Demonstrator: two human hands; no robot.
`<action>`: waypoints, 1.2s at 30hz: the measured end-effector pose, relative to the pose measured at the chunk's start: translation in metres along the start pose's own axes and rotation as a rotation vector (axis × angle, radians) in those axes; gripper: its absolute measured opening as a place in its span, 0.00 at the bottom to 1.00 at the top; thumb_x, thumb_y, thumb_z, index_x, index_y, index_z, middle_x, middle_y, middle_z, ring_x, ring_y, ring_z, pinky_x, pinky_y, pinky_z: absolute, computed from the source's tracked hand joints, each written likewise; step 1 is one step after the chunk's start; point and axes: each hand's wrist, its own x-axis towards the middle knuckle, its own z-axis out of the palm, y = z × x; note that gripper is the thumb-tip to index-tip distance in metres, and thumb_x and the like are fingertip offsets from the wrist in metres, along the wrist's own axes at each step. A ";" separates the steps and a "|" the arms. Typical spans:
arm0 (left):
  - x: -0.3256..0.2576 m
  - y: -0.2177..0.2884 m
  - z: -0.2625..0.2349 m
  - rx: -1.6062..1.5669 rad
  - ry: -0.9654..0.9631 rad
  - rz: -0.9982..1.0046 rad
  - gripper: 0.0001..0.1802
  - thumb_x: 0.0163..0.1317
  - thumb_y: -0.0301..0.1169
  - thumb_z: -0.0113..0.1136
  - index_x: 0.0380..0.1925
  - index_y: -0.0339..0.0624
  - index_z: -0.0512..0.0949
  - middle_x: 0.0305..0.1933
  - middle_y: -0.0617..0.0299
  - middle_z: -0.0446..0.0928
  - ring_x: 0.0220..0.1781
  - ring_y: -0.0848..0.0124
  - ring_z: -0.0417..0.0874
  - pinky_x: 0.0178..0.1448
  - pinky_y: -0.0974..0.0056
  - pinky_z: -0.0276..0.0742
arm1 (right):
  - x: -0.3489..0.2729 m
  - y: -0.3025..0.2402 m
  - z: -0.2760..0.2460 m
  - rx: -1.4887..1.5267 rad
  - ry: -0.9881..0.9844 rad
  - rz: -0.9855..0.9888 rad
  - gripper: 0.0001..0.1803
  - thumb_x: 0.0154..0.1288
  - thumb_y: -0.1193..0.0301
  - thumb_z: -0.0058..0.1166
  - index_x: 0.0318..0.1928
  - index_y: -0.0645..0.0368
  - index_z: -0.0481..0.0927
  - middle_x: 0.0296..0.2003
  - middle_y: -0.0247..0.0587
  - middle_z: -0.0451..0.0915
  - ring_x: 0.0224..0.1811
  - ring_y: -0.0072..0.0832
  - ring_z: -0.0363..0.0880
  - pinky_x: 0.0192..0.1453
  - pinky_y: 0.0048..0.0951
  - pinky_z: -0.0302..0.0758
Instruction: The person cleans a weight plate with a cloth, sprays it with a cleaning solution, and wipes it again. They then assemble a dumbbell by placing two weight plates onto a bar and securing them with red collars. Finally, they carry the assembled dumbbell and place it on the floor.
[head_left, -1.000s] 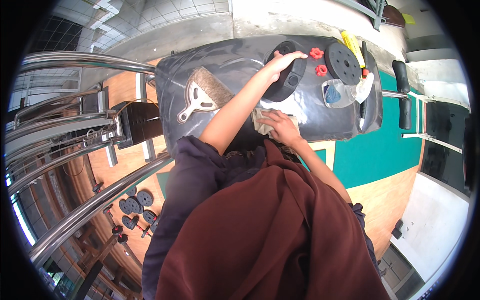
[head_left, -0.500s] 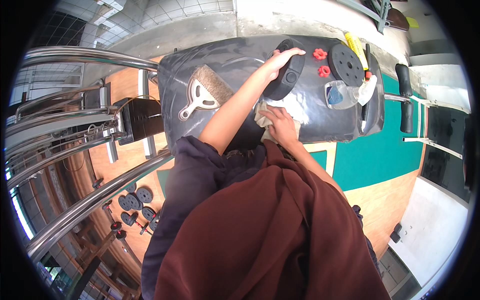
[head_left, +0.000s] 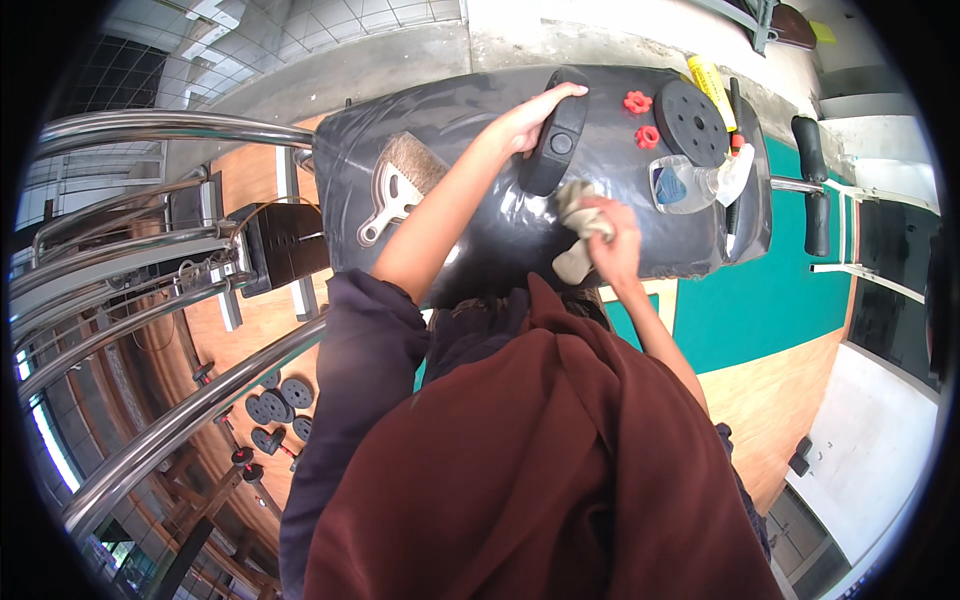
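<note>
My left hand point(head_left: 527, 122) grips a black weight plate point(head_left: 556, 145), held on its edge on the black-covered bench point(head_left: 480, 230). Its thumb side lies over the plate's top and the other fingers are partly hidden behind it. Right of the plate, my right hand point(head_left: 617, 240) is closed round a crumpled beige cloth point(head_left: 575, 262), raised a little above the bench. Two red star-shaped collars point(head_left: 637, 102) lie to the right of the plate, beside a second black weight plate point(head_left: 692, 123) lying flat. A clear spray bottle point(head_left: 685, 187) lies nearer my right hand.
Left of my left forearm lies a white-handled brush point(head_left: 400, 190). A yellow tube point(head_left: 711, 92) and a black bar point(head_left: 736, 110) are at the bench's right end. Chrome rails point(head_left: 180, 125) run along the left. Several plates and dumbbells point(head_left: 275, 405) lie on the floor at lower left.
My right hand has lifted the cloth off the bench and moved right with it. My left hand and the plate have shifted slightly left, and the plate now stands more edge-on.
</note>
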 end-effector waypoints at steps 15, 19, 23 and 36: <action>0.020 -0.008 -0.002 -0.022 0.077 0.056 0.30 0.42 0.57 0.60 0.32 0.42 0.71 0.23 0.65 0.72 0.23 0.72 0.74 0.30 0.61 0.73 | 0.019 -0.047 0.012 -0.090 -0.105 -0.201 0.27 0.33 0.82 0.52 0.40 0.47 0.79 0.44 0.29 0.76 0.44 0.36 0.69 0.49 0.34 0.70; 0.018 0.001 -0.005 -0.027 0.107 0.039 0.27 0.43 0.58 0.58 0.29 0.45 0.71 0.22 0.65 0.71 0.21 0.73 0.72 0.27 0.63 0.69 | 0.023 -0.037 -0.013 0.135 -0.380 -0.188 0.27 0.32 0.84 0.44 0.38 0.52 0.80 0.40 0.36 0.77 0.43 0.38 0.70 0.48 0.34 0.69; 0.016 0.007 -0.003 -0.062 0.132 0.039 0.26 0.44 0.57 0.57 0.27 0.45 0.72 0.22 0.64 0.71 0.20 0.73 0.72 0.26 0.64 0.68 | 0.040 -0.042 -0.015 -0.081 0.145 -0.185 0.30 0.33 0.83 0.51 0.44 0.46 0.79 0.46 0.35 0.75 0.43 0.39 0.69 0.48 0.34 0.70; 0.011 0.010 -0.028 -0.218 0.051 0.067 0.26 0.52 0.51 0.54 0.37 0.37 0.74 0.28 0.54 0.77 0.24 0.63 0.78 0.31 0.60 0.78 | 0.016 -0.033 0.062 -0.315 0.021 -0.391 0.30 0.37 0.78 0.55 0.47 0.38 0.77 0.52 0.23 0.71 0.48 0.31 0.67 0.46 0.32 0.66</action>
